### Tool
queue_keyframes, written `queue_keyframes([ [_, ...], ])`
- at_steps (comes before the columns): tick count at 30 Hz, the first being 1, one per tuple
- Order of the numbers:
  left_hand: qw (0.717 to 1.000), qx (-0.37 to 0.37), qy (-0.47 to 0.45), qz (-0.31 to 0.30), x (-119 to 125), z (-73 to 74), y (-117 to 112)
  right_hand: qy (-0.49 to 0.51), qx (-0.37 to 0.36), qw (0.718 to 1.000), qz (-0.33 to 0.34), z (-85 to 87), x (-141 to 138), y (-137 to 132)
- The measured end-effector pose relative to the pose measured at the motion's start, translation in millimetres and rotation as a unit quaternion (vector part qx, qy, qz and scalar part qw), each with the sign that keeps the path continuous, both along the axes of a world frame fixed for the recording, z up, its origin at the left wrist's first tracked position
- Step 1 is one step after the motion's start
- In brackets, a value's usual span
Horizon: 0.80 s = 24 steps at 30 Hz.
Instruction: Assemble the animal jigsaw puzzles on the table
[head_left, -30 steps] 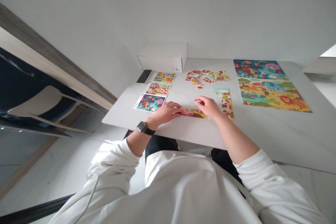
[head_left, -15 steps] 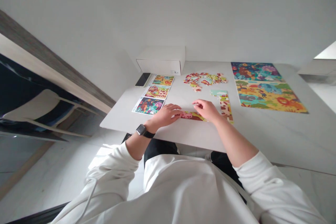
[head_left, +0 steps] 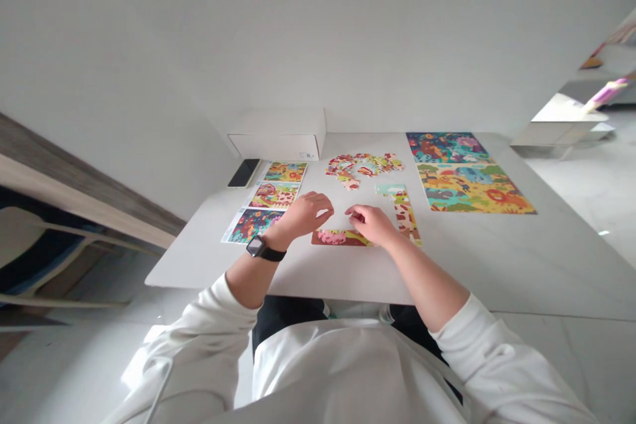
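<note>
My left hand (head_left: pixel 307 214) hovers over the left end of a joined bottom strip of jigsaw puzzle (head_left: pixel 332 237), which has a pink animal on it. Its fingers are curved, with a gap between thumb and forefinger and nothing visible in it. My right hand (head_left: pixel 372 225) is above the same strip's right part and hides some of it. Thumb and forefinger there are pinched together; whatever they hold is too small to make out. A joined right-hand section (head_left: pixel 405 215) with brown-spotted patches runs up from the strip's right side. Loose puzzle pieces (head_left: pixel 342 164) lie in an arc beyond my hands.
A picture sheet (head_left: pixel 272 196) with three scenes lies at the left, a phone (head_left: pixel 243 173) behind it. Against the wall stands a white box (head_left: pixel 275 144). On the right lie a dark-blue puzzle panel (head_left: pixel 447 147) and a yellow animal panel (head_left: pixel 472 187).
My left hand has lifted off the strip's pink end, uncovering it. My right hand is now nearer to the left one, still pinched. The camera view has shifted.
</note>
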<state>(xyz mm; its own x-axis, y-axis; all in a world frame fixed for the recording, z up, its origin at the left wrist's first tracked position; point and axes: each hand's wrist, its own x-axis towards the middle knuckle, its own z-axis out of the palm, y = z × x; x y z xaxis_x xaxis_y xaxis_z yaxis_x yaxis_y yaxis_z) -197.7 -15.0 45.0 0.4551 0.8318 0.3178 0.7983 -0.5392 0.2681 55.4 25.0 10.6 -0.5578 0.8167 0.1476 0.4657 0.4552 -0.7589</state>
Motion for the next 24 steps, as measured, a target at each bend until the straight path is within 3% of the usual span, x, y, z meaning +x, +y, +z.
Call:
queue_keyframes([
  [4,0.993,-0.035,-0.021,0.108,7.2,0.9,25.1,-0.007,0.007,1.0,-0.003,0.5,2.9,1.6],
  [8,0.978,-0.096,-0.04,0.179,7.3,-18.9,36.2,-0.027,0.01,1.0,-0.005,-0.8,3.7,1.4],
  [12,0.972,-0.145,-0.061,0.177,-1.6,-34.9,39.8,-0.054,0.024,0.998,-0.007,-4.1,2.7,-0.6],
  [16,0.967,-0.163,-0.105,0.166,-12.1,-37.9,40.8,-0.063,0.022,0.998,-0.011,-6.9,2.5,-1.0],
  [24,0.968,-0.117,-0.151,0.165,-18.9,-45.6,45.2,-0.062,0.001,0.998,-0.013,-11.0,5.0,2.8],
])
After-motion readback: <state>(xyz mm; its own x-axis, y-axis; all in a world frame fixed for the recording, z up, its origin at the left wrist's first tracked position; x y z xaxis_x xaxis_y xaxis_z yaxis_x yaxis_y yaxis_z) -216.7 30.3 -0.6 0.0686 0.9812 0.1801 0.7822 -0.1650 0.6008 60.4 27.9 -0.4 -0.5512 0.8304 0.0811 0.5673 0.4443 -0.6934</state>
